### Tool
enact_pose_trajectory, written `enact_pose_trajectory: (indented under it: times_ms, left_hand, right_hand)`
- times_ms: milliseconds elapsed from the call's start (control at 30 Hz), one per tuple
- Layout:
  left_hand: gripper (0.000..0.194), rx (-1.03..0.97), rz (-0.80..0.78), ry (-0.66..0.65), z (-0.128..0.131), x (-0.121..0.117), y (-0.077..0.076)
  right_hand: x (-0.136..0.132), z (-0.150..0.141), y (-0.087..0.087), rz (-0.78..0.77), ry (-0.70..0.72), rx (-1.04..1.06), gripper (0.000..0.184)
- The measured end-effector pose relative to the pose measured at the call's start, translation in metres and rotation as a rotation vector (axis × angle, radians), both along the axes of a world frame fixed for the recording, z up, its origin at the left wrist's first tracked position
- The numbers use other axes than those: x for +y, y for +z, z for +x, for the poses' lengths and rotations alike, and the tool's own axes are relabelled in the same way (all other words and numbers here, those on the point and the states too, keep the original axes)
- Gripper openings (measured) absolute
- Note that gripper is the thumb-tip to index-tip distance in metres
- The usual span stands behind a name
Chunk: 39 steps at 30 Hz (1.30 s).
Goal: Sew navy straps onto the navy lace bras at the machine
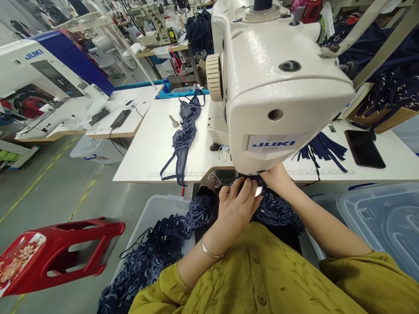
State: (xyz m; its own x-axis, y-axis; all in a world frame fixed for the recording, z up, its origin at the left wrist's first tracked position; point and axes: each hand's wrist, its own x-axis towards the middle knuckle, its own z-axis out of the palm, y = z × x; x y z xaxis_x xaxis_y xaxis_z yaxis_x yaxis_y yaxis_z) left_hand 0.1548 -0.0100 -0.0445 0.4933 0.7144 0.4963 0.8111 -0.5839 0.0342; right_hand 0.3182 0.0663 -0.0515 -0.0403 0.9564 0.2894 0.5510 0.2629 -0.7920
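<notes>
A white Juki sewing machine (278, 83) stands on the white table (153, 148) right in front of me. Dark blue lace fabric (203, 209) lies under the machine head and spills down toward my lap. My left hand (237, 207) lies on this lace just below the head, fingers together and pressed flat on the cloth. My right hand (278, 179) reaches under the head beside it; its fingers are hidden by the machine. A silver bangle sits on my left wrist.
A finished dark blue lace garment (185, 131) lies on the table at left. Blue strips (322, 150) and a black phone (364, 149) lie at right. A tub of blue lace (153, 253), a red stool (55, 253) and a clear plastic bin (382, 218) surround me.
</notes>
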Motion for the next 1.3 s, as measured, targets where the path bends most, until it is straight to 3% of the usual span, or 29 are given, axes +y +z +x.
enact_pose_trajectory:
  times_ms: [433, 667, 1300]
  left_hand:
    - [0.032, -0.005, 0.015, 0.039, 0.007, 0.002, -0.001]
    - [0.032, 0.004, 0.02, 0.039, 0.008, 0.002, 0.0]
    - [0.036, 0.033, 0.021, 0.071, 0.004, 0.001, 0.001]
  right_hand:
    - [0.012, 0.002, -0.019, 0.136, -0.013, -0.029, 0.024]
    - [0.015, 0.004, -0.024, 0.118, -0.025, -0.062, 0.013]
    - [0.014, 0.011, -0.031, 0.159, 0.045, -0.287, 0.034]
